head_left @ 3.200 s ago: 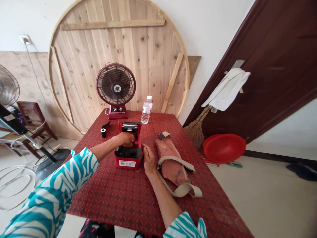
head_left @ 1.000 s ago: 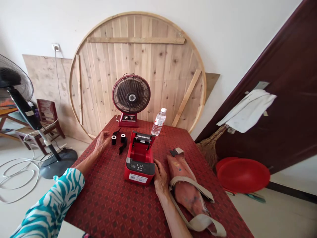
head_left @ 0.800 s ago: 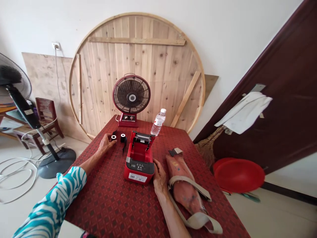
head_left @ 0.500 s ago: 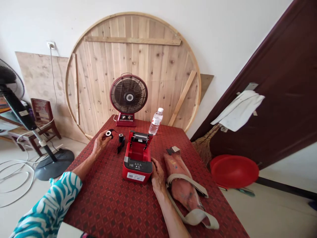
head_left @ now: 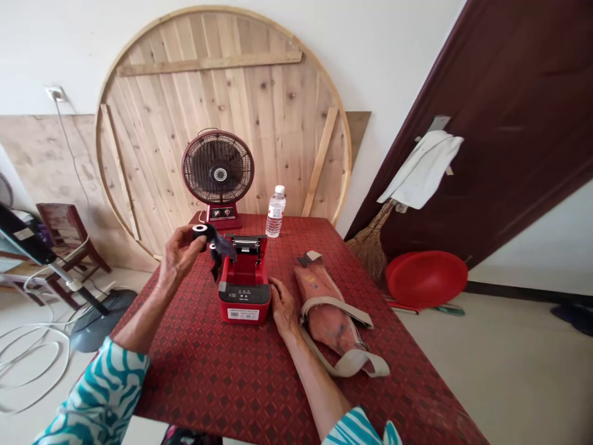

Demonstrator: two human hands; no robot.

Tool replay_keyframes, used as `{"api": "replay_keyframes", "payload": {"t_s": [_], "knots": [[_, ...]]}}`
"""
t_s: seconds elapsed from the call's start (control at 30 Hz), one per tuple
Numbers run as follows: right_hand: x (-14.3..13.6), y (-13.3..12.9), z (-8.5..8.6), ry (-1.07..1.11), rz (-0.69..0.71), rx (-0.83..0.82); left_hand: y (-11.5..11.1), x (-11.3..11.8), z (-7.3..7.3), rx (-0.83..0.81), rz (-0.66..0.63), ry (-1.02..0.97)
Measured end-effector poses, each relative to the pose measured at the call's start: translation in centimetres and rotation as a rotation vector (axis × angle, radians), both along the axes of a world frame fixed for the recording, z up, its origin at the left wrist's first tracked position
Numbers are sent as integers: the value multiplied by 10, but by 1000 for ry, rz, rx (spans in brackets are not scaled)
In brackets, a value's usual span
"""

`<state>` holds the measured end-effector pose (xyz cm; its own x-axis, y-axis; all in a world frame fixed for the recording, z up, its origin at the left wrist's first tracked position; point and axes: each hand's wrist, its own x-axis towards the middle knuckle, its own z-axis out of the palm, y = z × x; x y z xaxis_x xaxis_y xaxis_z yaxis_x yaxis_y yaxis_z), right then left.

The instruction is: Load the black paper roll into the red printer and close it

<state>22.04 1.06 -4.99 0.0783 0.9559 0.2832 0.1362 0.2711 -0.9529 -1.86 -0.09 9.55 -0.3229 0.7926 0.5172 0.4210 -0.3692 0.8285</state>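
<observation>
My left hand [head_left: 178, 253] pinches a black roll with a white core [head_left: 200, 229], lifted at the left of the red and black label printer [head_left: 244, 303]. A loose dark strip [head_left: 225, 245] hangs from this roll toward the printer's raised lid. Behind it, a second black roll [head_left: 213, 252] stands on the table, partly hidden, with its own loose end. The printer's lid is up and its red bay is bare. Along the printer's right side, my right hand [head_left: 283, 307] grips the casing, some fingertips hidden. A worn reddish pouch with a pale strap [head_left: 324, 296] lies beside that hand.
A water bottle [head_left: 276, 212] and a red fan [head_left: 218, 176] stand at the back of the patterned red table [head_left: 194, 371]. Behind leans a round wooden board [head_left: 231, 105]. On the floor are a red basin [head_left: 426, 281], a broom [head_left: 370, 247] and coiled cable [head_left: 32, 371].
My left hand has raised the roll and brought it right, nearer the printer, its loose strip now stretching toward the lid. My right hand stays at the printer's side. The view has shifted.
</observation>
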Motion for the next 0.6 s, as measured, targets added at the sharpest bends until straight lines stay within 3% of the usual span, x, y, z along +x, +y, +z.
{"api": "replay_keyframes", "payload": {"t_s": [0.13,0.23,0.33,0.47,0.6], "knots": [[-1,1,-1,10,12,30,9,-47,14,-232,58,129],[-2,2,0,19,15,60,8,-60,10,-269,170,169],[-3,3,2,27,12,65,2,-31,-8,-159,174,295],[-3,2,4,35,6,64,-1,32,-36,-90,-87,661],[-4,0,6,32,1,59,11,57,-43,-117,-196,860]]}}
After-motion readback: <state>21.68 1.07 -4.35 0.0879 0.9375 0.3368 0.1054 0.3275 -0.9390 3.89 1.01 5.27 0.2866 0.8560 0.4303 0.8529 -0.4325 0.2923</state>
